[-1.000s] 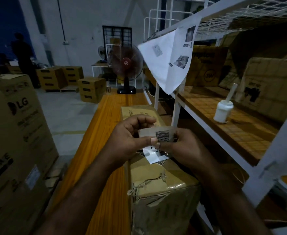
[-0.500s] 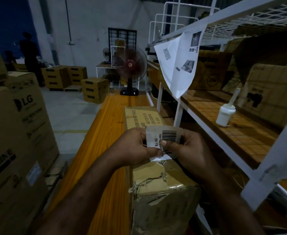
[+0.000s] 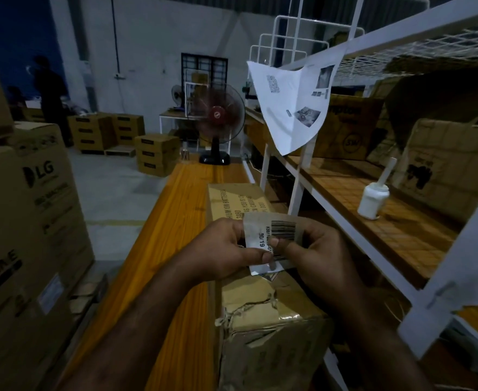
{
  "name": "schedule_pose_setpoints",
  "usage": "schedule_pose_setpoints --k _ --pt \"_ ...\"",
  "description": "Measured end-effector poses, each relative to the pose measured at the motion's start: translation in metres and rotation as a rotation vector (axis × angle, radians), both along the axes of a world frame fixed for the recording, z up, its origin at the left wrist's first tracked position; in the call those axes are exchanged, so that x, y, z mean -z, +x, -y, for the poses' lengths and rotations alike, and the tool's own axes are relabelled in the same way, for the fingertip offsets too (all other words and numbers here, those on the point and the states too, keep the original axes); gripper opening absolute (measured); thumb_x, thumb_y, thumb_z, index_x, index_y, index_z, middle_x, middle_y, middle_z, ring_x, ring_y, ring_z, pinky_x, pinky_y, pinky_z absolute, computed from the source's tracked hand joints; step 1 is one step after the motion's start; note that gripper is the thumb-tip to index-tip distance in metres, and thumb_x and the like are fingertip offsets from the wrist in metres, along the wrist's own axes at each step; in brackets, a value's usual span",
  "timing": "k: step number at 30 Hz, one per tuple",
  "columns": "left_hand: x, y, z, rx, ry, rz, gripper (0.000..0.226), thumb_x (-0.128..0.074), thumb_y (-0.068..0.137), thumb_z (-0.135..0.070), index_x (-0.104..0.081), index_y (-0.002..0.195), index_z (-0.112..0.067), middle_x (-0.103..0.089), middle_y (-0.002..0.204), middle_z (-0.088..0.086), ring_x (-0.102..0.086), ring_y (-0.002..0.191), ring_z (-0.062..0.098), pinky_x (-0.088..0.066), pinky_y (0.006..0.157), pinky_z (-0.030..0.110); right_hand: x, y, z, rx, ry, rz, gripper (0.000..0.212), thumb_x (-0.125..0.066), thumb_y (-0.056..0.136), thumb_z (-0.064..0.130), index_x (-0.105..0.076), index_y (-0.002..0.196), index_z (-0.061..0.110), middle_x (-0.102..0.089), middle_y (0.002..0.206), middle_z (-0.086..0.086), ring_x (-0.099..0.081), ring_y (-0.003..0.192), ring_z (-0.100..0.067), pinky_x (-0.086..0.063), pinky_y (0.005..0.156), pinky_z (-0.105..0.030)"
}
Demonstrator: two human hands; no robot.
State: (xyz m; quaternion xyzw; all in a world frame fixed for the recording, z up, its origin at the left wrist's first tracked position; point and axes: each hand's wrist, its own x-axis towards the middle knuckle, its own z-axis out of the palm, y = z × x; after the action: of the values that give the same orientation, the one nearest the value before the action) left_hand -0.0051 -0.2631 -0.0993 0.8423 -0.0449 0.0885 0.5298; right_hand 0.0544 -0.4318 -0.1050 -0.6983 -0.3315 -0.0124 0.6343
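Fingers (image 3: 256,255) of both hands are curled in and pinching a barcode label (image 3: 281,228). The left hand (image 3: 221,249) grips its left edge, and the right hand (image 3: 321,249) grips its right side with the thumb pressed over the bars. The label is held upright in the air in the near middle of the scene. It sits just above a battered cardboard box (image 3: 263,314), which lies lengthwise on an orange wooden bench (image 3: 175,221).

A white strip shows below the thumbs. I cannot tell whether it is backing paper or a folded part of the same label.

The work looks like peeling or readying the label for the box, and several things could go wrong:

- The paper is thin, so the two hands pulling unevenly could tear it across the printed bars.
- The thumb on the barcode could crease or smudge it.
- If the back is sticky, a loose corner could fold over and cling to itself.
- Air from the running fan (image 3: 216,114) at the far end of the bench could catch a slack edge.
- The box top is torn and ridged near the hands, so a label pressed there would likely wrinkle or lift.
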Motion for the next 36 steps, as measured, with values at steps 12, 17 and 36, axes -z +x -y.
schedule_pose_setpoints --k 12,17,36 --pt "-0.019 0.021 0.002 -0.211 -0.534 0.247 0.02 -0.068 0.089 -0.015 -0.068 0.107 -0.006 -0.077 0.097 0.012 -0.074 0.09 0.026 -0.061 0.079 0.044 -0.012 -0.009 0.014 0.122 -0.509 0.209 0.008 -0.068 0.084 0.036 -0.063 0.08 0.032 -0.066 0.082 0.007 -0.063 0.076 0.0 -0.052 0.062 -0.022" --pt "0.004 0.041 0.014 -0.265 -0.571 0.234 0.015 -0.071 0.089 -0.021 -0.071 0.104 -0.02 -0.077 0.098 0.004 -0.074 0.09 0.025 -0.06 0.076 0.055 -0.015 0.006 -0.014 0.176 -0.866 0.317 0.012 -0.069 0.086 0.036 -0.061 0.08 0.03 -0.062 0.081 0.008 -0.058 0.073 -0.001 -0.05 0.062 -0.023" --pt "0.008 0.046 0.009 -0.377 -0.539 0.27 0.015 -0.071 0.088 -0.021 -0.072 0.102 -0.023 -0.076 0.093 -0.005 -0.073 0.087 0.012 -0.061 0.074 0.039 -0.017 0.028 -0.046 0.206 -0.876 0.444 0.013 -0.064 0.09 0.016 -0.063 0.092 0.028 -0.063 0.08 0.011 -0.058 0.066 0.001 -0.049 0.059 -0.023"
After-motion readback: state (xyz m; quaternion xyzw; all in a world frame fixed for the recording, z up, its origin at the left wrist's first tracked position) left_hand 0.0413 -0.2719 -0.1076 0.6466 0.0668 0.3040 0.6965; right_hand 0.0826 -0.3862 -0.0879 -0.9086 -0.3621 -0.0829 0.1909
